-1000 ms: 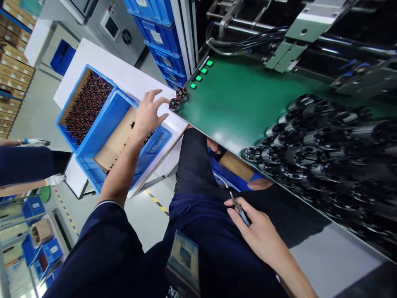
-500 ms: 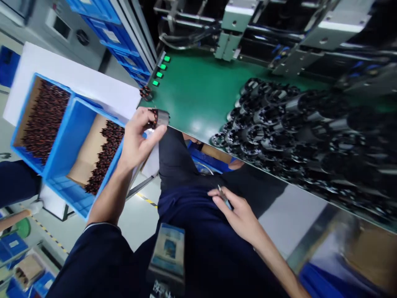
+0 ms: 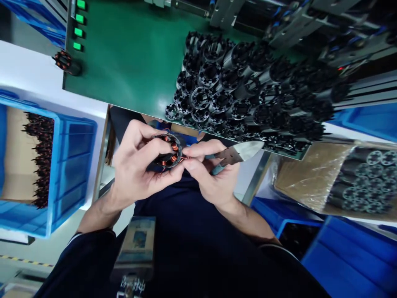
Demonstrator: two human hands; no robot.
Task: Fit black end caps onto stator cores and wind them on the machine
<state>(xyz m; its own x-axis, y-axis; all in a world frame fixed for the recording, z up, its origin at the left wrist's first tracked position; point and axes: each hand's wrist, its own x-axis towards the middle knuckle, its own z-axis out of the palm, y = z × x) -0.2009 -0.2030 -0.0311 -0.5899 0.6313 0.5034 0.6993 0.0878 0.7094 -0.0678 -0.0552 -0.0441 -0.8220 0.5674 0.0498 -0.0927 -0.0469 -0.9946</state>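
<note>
My left hand [image 3: 139, 165] is closed around a motor stator [image 3: 179, 142], a dark ring with copper windings, and tilts its open end to the right. My right hand [image 3: 217, 182] meets it at the right side, thumb and forefinger pinched on a thin copper wire [image 3: 187, 157] at the stator's rim. Also gripped in that hand is a pair of cutters [image 3: 237, 155] with teal handles and a broad metal head pointing right. Fingers partly hide the stator's body.
Many bare stator cores [image 3: 201, 98] stand on the green bench [image 3: 124, 62]. A wound stator [image 3: 63, 62] sits at its left corner, near green lit buttons [image 3: 78, 32]. A blue bin [image 3: 71, 132] of wound parts is left. A carton [image 3: 313, 174] and blue bins [image 3: 350, 252] are right.
My left hand has brought the stator from the bench's left corner to in front of my body. My right hand has risen to it with the cutters, and the view has shifted right.
</note>
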